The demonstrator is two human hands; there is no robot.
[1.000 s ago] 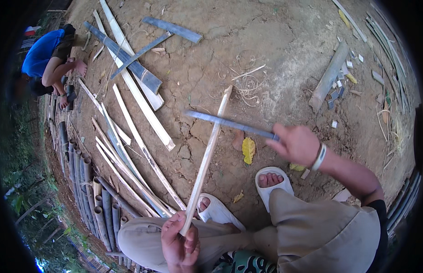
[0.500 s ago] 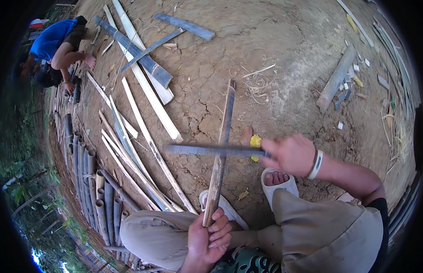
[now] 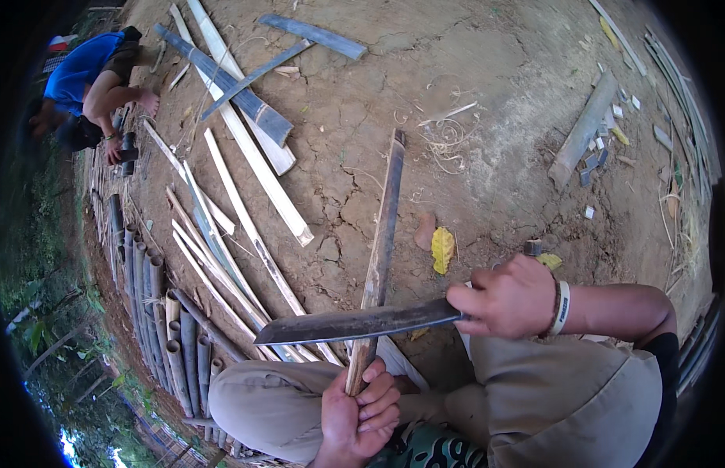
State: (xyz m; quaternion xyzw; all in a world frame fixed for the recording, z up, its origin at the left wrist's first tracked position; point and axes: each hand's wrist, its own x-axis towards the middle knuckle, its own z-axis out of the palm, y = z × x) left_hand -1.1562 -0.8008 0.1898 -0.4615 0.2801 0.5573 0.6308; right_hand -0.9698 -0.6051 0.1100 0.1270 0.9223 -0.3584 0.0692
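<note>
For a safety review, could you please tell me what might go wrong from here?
The knife crosses the bamboo strip just above the left hand's fingers, so a slip toward the body could cut them. The knife's tip also appears near the left knee, so a stray stroke might catch it.

Has left hand (image 3: 358, 413) at six o'clock, clenched, with fingers (image 3: 378, 399) folded over and stacked on its three o'clock side. Angles left forearm (image 3: 331, 455), only a short piece visible, from about seven toward one o'clock. Holds right hand (image 3: 507, 296) near four o'clock, likewise tightly curled, back turned up to the camera. Lays right forearm (image 3: 616, 306) almost level, pointing toward nine o'clock, with wrist (image 3: 579, 310) nearly straight and elbow (image 3: 664, 313) bent.
</note>
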